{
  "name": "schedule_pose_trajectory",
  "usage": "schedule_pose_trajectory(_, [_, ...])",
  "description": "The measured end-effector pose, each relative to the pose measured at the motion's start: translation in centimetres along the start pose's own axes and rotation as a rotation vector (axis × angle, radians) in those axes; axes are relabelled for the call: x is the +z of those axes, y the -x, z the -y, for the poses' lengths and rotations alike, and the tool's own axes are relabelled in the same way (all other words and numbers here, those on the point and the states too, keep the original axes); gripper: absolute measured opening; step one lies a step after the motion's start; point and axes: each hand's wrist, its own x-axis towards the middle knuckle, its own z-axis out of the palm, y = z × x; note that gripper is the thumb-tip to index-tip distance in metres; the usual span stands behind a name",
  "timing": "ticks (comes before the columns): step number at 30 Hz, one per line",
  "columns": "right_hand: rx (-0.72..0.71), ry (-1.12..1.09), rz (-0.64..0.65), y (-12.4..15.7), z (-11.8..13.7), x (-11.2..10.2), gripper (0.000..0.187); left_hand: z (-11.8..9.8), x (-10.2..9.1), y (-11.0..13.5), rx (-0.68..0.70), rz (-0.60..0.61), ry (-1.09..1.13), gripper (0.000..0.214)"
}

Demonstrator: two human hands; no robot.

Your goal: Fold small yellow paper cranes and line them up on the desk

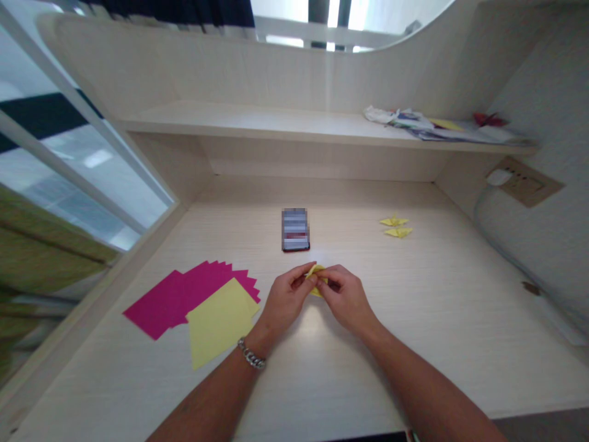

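Between my two hands is a small piece of folded yellow paper [315,269], partly covered by my fingers. My left hand [289,293] pinches its left side with thumb and forefinger. From the other side, my right hand [343,296] grips it the same way, the two thumbs almost meeting. Both hands are low over the desk, just in front of a phone [295,230] with its screen lit. To the left of my left wrist lie yellow paper sheets [221,325], overlapping a fan of magenta paper sheets [161,301].
Two small folded yellow paper cranes [398,232] sit at the back right of the desk [442,307]. Papers and a red folded piece [490,119] rest on the shelf [257,126] above. A cable [488,236] runs down the right wall from a socket [527,182].
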Motion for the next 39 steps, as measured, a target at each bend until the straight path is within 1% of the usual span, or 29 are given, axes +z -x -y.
schedule_pose_trajectory(2, [-0.028,0.022,0.015,0.1,0.2,0.1,0.019,0.0,0.1,-0.1,0.011,-0.033,-0.017,0.031])
schedule_pose_trajectory(5, [-0.034,0.022,0.012,0.3,0.4,0.4,0.017,0.3,0.1,0.0,0.018,-0.103,-0.078,0.029])
schedule_pose_trajectory(8, [-0.003,-0.002,0.006,0.5,0.4,0.6,0.015,0.7,0.1,0.0,0.03,-0.174,-0.146,0.028])
schedule_pose_trajectory(11, [0.05,-0.04,0.006,0.6,0.3,0.9,0.024,0.9,0.0,0.1,0.026,-0.205,-0.177,0.029])
schedule_pose_trajectory(14, [0.071,-0.074,0.015,0.5,0.4,0.9,0.033,0.8,0.0,0.1,0.027,-0.203,-0.182,0.032])
schedule_pose_trajectory(19, [0.1,-0.127,0.034,0.3,0.6,0.7,0.022,0.5,0.0,-0.1,0.053,-0.189,-0.151,0.03])
schedule_pose_trajectory(22, [0.165,-0.187,0.033,0.2,0.4,0.6,0.021,0.4,-0.1,-0.3,0.006,-0.197,-0.046,0.028])
schedule_pose_trajectory(25, [0.221,-0.247,0.085,0.1,-0.1,0.5,0.024,0.3,-0.2,-0.5,-0.066,-0.204,0.015,0.025])
schedule_pose_trajectory(28, [0.227,-0.283,0.139,-0.2,-0.5,0.4,0.023,0.3,-0.2,-0.5,-0.132,-0.201,0.095,0.028])
schedule_pose_trajectory(30, [0.214,-0.307,0.155,-0.3,-0.7,0.4,0.022,0.2,-0.2,-0.5,-0.15,-0.202,0.133,0.032])
schedule_pose_trajectory(32, [0.215,-0.358,0.174,-0.3,-0.9,0.3,0.024,0.1,-0.1,-0.5,-0.151,-0.212,0.132,0.033])
schedule_pose_trajectory(35, [0.258,-0.442,0.217,-0.4,-1.1,0.3,0.026,0.0,-0.2,-0.4,-0.141,-0.218,0.103,0.034])
schedule_pose_trajectory(39, [0.305,-0.467,0.231,-0.6,-1.5,0.3,0.029,0.2,-0.3,-0.3,-0.122,-0.182,0.046,0.034])
